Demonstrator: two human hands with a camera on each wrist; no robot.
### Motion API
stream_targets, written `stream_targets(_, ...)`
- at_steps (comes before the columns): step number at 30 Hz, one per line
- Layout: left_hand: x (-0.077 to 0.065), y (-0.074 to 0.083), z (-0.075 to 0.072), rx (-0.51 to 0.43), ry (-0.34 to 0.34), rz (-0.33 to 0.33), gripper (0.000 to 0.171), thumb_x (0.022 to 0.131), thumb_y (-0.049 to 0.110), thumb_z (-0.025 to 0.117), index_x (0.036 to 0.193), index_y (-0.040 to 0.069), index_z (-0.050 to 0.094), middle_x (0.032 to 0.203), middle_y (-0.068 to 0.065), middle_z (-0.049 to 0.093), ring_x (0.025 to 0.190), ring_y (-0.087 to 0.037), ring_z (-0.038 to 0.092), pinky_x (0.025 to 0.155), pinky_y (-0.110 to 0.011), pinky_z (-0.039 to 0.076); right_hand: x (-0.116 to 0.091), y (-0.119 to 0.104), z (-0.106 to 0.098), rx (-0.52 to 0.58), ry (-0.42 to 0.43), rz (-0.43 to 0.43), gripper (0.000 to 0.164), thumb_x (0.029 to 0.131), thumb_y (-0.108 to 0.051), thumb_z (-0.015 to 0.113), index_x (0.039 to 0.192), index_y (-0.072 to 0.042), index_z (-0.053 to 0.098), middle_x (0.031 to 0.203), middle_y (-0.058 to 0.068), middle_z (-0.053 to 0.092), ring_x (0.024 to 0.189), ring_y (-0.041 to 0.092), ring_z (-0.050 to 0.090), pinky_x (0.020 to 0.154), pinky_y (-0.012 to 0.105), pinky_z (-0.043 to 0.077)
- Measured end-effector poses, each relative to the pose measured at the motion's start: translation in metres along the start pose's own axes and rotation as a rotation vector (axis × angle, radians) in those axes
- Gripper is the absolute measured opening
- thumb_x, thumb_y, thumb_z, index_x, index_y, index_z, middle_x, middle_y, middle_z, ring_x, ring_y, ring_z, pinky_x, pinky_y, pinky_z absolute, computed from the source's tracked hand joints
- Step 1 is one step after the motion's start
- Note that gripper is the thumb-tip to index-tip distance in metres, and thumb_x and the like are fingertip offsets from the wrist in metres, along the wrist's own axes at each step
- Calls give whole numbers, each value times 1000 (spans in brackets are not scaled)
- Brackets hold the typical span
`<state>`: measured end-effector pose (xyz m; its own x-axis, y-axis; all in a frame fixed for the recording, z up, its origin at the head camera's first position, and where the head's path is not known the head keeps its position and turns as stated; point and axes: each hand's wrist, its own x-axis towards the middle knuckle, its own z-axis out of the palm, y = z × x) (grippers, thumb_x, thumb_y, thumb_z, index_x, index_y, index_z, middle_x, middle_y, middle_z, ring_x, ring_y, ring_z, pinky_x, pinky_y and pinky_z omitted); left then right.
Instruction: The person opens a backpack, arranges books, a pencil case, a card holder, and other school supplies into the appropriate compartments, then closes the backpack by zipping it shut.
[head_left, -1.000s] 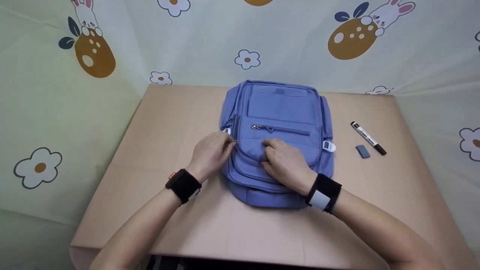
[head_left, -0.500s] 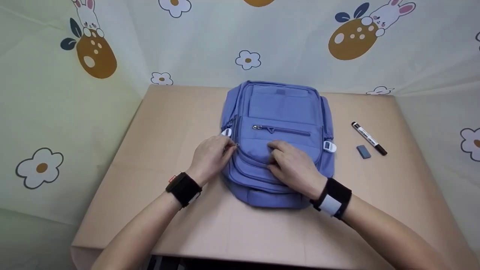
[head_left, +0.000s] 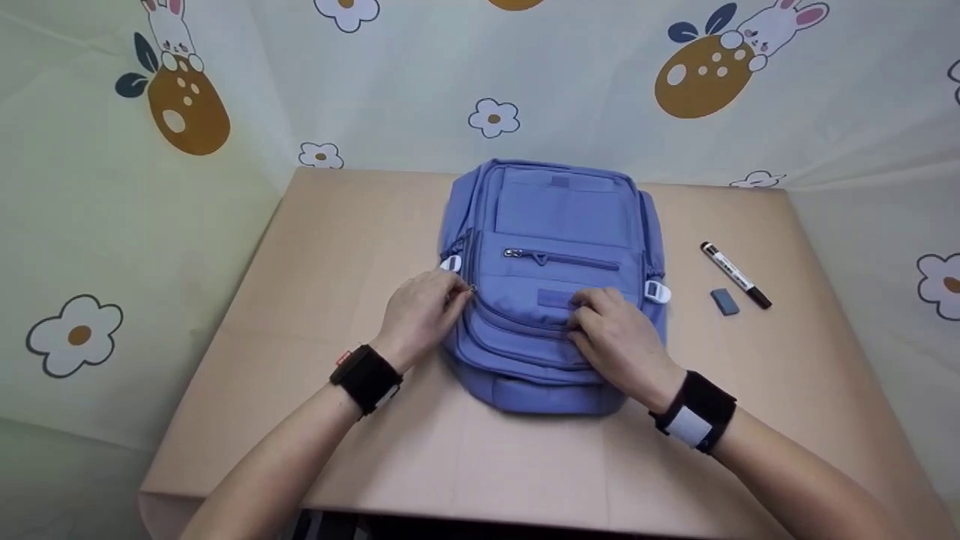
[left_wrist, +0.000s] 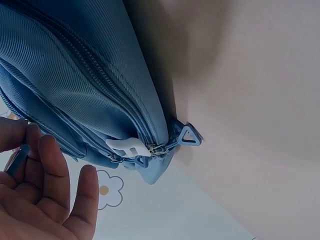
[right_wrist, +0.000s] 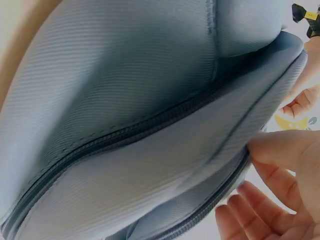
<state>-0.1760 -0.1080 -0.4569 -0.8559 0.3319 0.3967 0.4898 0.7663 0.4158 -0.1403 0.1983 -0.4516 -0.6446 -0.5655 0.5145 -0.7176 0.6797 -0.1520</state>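
A blue backpack (head_left: 562,214) lies front side up on the table. At its left side my left hand (head_left: 421,311) pinches a small blue zipper pull (left_wrist: 19,159), its tip showing between the fingers in the left wrist view. Lower on the front, my right hand (head_left: 624,341) has thumb and fingers bent at the curved edge of the front pocket (head_left: 517,300). In the right wrist view the thumb (right_wrist: 272,147) presses on the zipped edge (right_wrist: 220,200), the index fingertip hidden behind it. Triangular zipper pulls (left_wrist: 189,135) hang by a white buckle (left_wrist: 127,147).
Right of the backpack lie a black and white marker (head_left: 735,274) and a grey-blue eraser (head_left: 724,301). The table (head_left: 337,247) is covered in tan material and enclosed by a patterned curtain (head_left: 405,82). A second white buckle (head_left: 657,292) sits on the backpack's right side.
My right hand has slid right along the front pocket's edge, uncovering a darker patch on the pocket. My left hand stays almost in place at the zipper pull.
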Motion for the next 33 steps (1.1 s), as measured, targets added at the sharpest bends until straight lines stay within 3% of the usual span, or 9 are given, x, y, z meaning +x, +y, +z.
stream_targets(9,-1,0,0,8,16,10,9,97,21,71,98,12,71,93,0,70,82,-20,64,72,-40,52,0,0,2,-12,24,-13,13,81,1,76,83,-6,65,83,4,58,75,27,57,69,42,49)
stream_targets(18,-4,6,-2,17,4,28,8,96,20,71,97,12,71,90,0,69,79,-20,63,71,-40,51,-2,1,4,0,24,-14,14,80,3,73,85,-9,66,79,1,60,71,21,59,65,40,51)
stream_targets(21,-9,13,-3,35,-10,53,8,96,20,71,97,12,70,89,-1,69,78,-20,64,70,-39,52,-2,1,4,5,22,-12,15,80,3,73,86,-9,66,80,0,60,70,21,58,65,39,51)
stream_targets(29,-15,34,1,60,2,196,6,94,16,72,94,13,68,83,1,67,74,-18,64,66,-36,52,-1,0,2,22,18,-9,15,80,3,74,86,-7,66,80,1,60,72,21,59,67,39,52)
stream_targets(33,-14,38,5,45,0,216,6,94,16,73,94,13,68,83,1,67,74,-17,63,65,-35,52,-2,0,2,39,2,-3,14,81,2,74,88,-7,66,81,1,61,73,21,59,68,39,51)
